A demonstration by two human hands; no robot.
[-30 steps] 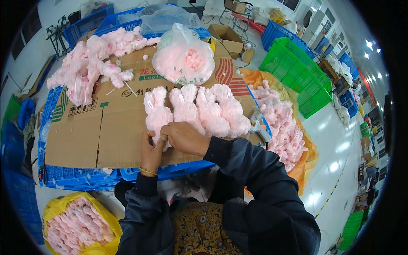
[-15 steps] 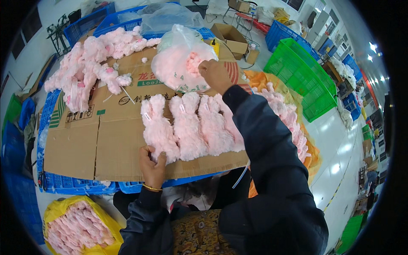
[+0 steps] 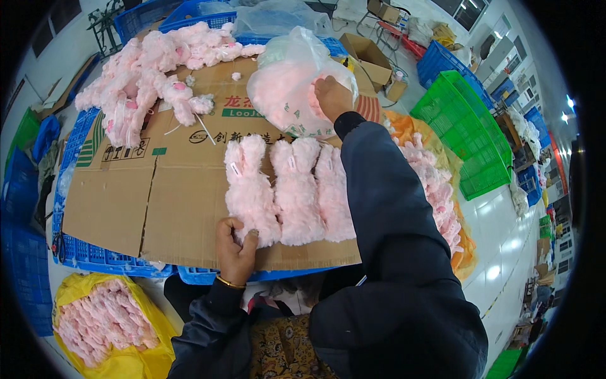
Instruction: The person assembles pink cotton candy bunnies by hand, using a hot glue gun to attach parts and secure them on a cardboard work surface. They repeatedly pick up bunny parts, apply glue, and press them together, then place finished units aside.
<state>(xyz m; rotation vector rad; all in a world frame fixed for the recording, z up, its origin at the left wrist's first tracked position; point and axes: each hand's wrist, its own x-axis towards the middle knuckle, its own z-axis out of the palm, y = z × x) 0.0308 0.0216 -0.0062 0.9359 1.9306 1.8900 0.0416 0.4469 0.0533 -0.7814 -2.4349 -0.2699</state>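
Pink plush rabbits lie in a row on the cardboard, long ears pointing away from me, a small white tag on each of the nearer ones. My left hand (image 3: 236, 254) holds the lower end of the leftmost plush rabbit (image 3: 251, 196) between thumb and curled fingers. Beside it lie a second plush rabbit (image 3: 299, 196) and a third (image 3: 334, 196); my right sleeve covers whatever is farther right. My right hand (image 3: 334, 99) is at the mouth of a clear plastic bag (image 3: 284, 95) full of pink fluffy pieces. Its fingertips are hidden there, among the pink pieces.
Flattened cardboard (image 3: 189, 215) covers blue crates (image 3: 113, 260). More pink plush toys (image 3: 148, 69) are heaped at the far left. A yellow bag (image 3: 161, 316) of pink plush stands lower left, an orange sack (image 3: 464, 252) at right. Green crates (image 3: 464, 132) stand beyond.
My right hand has gone further into the mouth of the plastic bag. My left hand stays at the leftmost plush rabbit. The whole view has shifted slightly.
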